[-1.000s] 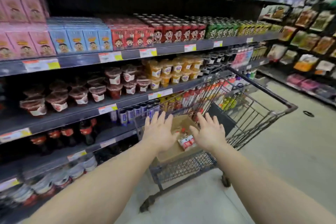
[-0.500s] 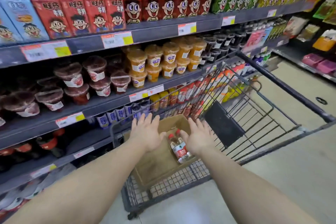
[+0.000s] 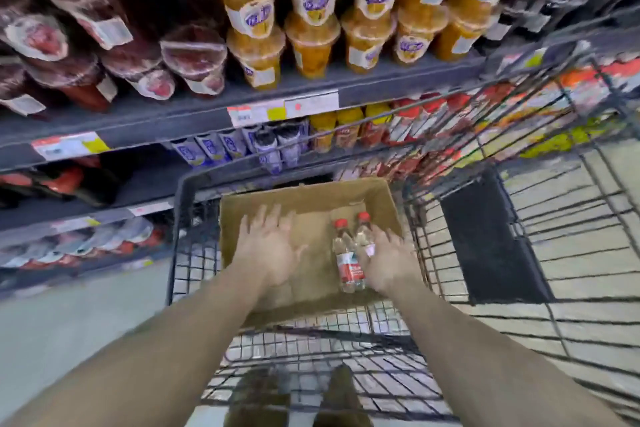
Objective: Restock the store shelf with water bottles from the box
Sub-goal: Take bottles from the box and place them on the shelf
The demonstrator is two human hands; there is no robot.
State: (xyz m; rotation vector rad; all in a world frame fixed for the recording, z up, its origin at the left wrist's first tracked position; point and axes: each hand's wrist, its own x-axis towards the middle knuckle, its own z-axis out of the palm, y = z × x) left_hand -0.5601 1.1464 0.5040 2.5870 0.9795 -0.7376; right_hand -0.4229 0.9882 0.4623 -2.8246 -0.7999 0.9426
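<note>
Reaching deeper into the cardboard box (image 3: 304,196) than a half-second earlier: left hand (image 3: 268,250) spread, over the box's bare floor; right hand (image 3: 388,262) fingers straight, now against the two water bottles (image 3: 348,258) lying at the box's right side.

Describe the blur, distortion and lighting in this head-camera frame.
Head view: motion blur smears the shelf cups and price tags, worst toward the edges; the two water bottles in the box stay fairly legible. Wide-angle distortion bows the shelf edge and the cart wires. Lighting is dim and uneven, dark at the upper left; both hands, left and right, look soft.
</note>
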